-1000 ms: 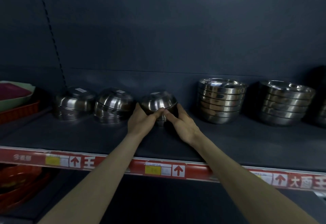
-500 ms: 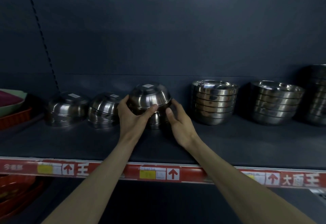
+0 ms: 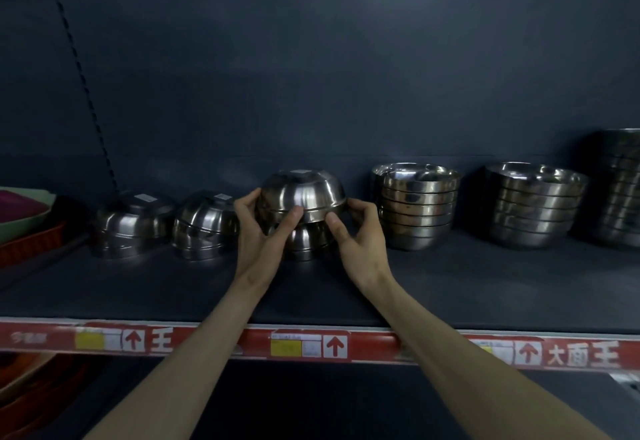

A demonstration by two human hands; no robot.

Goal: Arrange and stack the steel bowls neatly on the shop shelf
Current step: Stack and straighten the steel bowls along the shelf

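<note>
An upside-down steel bowl with a white sticker on its base is held between both hands, raised above the remaining inverted bowls on the dark shelf. My left hand grips its left rim, thumb on the front. My right hand grips its right rim. Two more inverted bowl stacks stand to the left, the far one and the nearer one. Upright bowl stacks stand to the right, one close and one farther.
A taller steel stack is at the far right edge. Coloured plastic trays sit at the far left. A red price strip runs along the shelf's front edge. The shelf's front half is bare in front of the stacks.
Both hands closed on the top bowl of the middle stack and lifted it off; it now hangs higher above the bowls left beneath.
</note>
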